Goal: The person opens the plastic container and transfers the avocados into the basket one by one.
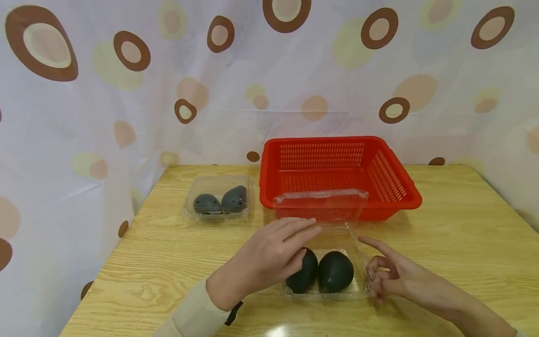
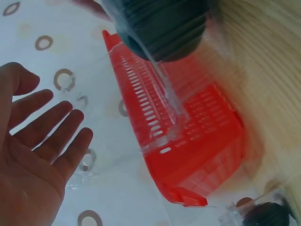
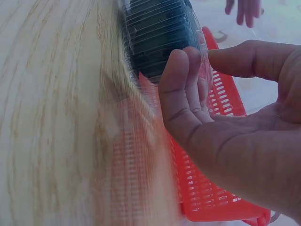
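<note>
A clear plastic clamshell box [image 1: 359, 286] stands near the front of the table, its hinged lid [image 1: 322, 206] raised at the back. Two dark green avocados lie side by side in its base, the right one [image 1: 335, 272] in full view and the left one [image 1: 309, 271] partly behind my left hand [image 1: 269, 255]. That hand hovers over the box's left side, its fingers extended and holding nothing, as the left wrist view also shows. With thumb and fingers, my right hand [image 1: 393, 274] pinches the right rim of the box, its index finger pointing toward the back corner.
Behind the box a red slotted basket [image 1: 404, 206] stands on the wooden table [image 1: 455, 229], and the raised lid overlaps its front. At the back left lies a second clear box [image 1: 219, 183] with two dark avocados [image 1: 234, 199]. A patterned cloth [image 1: 236, 89] hangs behind.
</note>
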`<state>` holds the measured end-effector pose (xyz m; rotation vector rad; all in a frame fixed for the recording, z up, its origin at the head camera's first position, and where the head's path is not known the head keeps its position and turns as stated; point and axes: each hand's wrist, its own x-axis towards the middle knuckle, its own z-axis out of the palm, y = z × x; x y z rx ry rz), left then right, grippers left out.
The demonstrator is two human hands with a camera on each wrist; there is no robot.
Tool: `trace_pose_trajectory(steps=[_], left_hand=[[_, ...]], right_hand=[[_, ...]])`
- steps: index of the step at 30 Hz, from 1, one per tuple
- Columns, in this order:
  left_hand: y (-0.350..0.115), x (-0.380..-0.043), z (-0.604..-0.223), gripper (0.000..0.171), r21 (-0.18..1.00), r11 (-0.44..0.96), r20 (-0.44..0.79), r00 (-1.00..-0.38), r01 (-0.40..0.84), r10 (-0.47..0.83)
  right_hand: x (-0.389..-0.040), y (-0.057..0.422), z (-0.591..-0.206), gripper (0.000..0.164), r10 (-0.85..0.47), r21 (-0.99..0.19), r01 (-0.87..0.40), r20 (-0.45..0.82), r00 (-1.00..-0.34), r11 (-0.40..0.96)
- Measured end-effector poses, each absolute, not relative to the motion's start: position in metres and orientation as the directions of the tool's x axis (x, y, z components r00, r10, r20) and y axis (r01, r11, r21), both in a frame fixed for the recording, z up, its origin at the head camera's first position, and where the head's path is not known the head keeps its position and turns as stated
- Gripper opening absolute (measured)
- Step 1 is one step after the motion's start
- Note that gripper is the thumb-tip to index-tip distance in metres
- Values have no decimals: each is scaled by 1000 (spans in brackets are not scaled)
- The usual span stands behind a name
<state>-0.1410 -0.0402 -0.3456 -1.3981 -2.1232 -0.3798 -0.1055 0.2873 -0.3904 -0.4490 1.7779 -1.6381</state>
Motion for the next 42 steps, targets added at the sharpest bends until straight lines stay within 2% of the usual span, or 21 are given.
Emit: trace_pose_trajectory(steps=[3, 8, 12, 15, 18, 21, 25, 28, 32, 38, 42], left_hand=[[-44, -142, -352, 49, -5, 428, 567, -350, 904, 746], [-49, -144, -359, 61, 74, 474, 447, -454, 877, 771], [-51, -145, -366, 73, 116, 539, 281, -548, 834, 788], [-52, -146, -370, 83, 152, 572, 182, -591, 806, 785], [-53, -146, -373, 93, 170, 578, 131, -599, 798, 790], [-53, -145, -376, 101, 150, 575, 109, -592, 804, 799], [-53, -144, -376, 108, 111, 564, 117, -575, 818, 810], [-52, -143, -376, 113, 92, 550, 125, -558, 830, 820], [-52, -141, -375, 117, 103, 556, 91, -564, 825, 821], [-51, -141, -374, 118, 96, 578, 68, -585, 810, 808], [-52, -142, -373, 119, 114, 590, 44, -597, 799, 801]], right_hand=[[-105, 288, -390, 79, -634, -972, 117, -222, -741, 205], [-99, 281, -390, 78, -549, -917, -124, -115, -828, 380], [-92, 268, -384, 81, -424, -720, -288, -9, -906, 631], [-87, 256, -380, 87, -390, -528, -401, 138, -911, 749], [-82, 245, -378, 88, -414, -353, -501, 296, -861, 790], [-80, 235, -375, 77, -451, -257, -558, 375, -810, 789], [-81, 226, -372, 51, -500, -265, -592, 342, -795, 761], [-83, 221, -369, 41, -530, -299, -588, 256, -808, 752], [-86, 216, -369, 40, -542, -317, -573, 190, -819, 755], [-95, 207, -373, 47, -545, -268, -597, 247, -801, 756], [-102, 202, -375, 54, -556, -243, -601, 231, -798, 762]])
